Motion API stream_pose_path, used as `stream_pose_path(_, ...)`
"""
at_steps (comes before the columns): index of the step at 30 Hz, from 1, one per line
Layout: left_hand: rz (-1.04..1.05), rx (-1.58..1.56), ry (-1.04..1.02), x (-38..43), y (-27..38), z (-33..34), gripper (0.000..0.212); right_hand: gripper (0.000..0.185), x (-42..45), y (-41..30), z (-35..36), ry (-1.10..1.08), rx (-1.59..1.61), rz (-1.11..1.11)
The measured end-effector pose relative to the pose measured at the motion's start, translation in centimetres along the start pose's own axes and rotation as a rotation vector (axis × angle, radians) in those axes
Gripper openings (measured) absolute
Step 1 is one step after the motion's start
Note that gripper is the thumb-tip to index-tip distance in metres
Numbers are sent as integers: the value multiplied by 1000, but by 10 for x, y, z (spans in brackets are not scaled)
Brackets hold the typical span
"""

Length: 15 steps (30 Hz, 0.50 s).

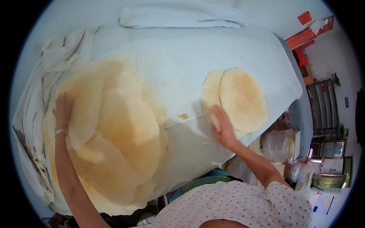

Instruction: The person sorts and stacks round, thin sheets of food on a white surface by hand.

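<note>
Large, thin, tan flatbread sheets (pixel 128 119) overlap in a broad spread over the left part of the cloth-covered table (pixel 176 57). My left hand (pixel 64 109) lies flat, fingers apart, on the left side of this spread; a pale band circles the wrist. Farther right, two smaller round flatbread pieces or stacks overlap, the right one (pixel 243 99) partly covering the left one (pixel 210 85). My right hand (pixel 223 128) touches the lower left edge of the left one. Its fingers are blurred, and whether they pinch the edge cannot be seen.
A crumpled white cloth (pixel 47 85) runs along the left edge. Another folded white cloth (pixel 179 17) lies at the back. A brown crumb (pixel 183 116) sits between the flatbreads. Plastic-wrapped bundles (pixel 278 144) stand beyond the table's right edge, with a grey shelf rack (pixel 323 105) farther off.
</note>
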State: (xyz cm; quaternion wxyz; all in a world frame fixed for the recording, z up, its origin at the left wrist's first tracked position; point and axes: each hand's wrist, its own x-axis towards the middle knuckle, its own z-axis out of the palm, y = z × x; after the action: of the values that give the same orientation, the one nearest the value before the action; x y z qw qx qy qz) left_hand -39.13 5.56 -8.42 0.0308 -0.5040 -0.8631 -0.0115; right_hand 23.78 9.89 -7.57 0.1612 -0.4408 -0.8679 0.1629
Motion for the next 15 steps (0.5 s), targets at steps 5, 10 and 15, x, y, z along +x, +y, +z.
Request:
stream_pose_path(5,-30,-717,295,-12,126,-20,29,74,-66,106,-40,-37,-259,389)
stream_pose_path(10,51,-1773,-582,-159,393,-14,27,70,-96,134,-46,-174,-131,285)
stream_pose_path(15,-266,-1714,-702,-223,539,11,38,73,-98,146,-79,-254,13,138)
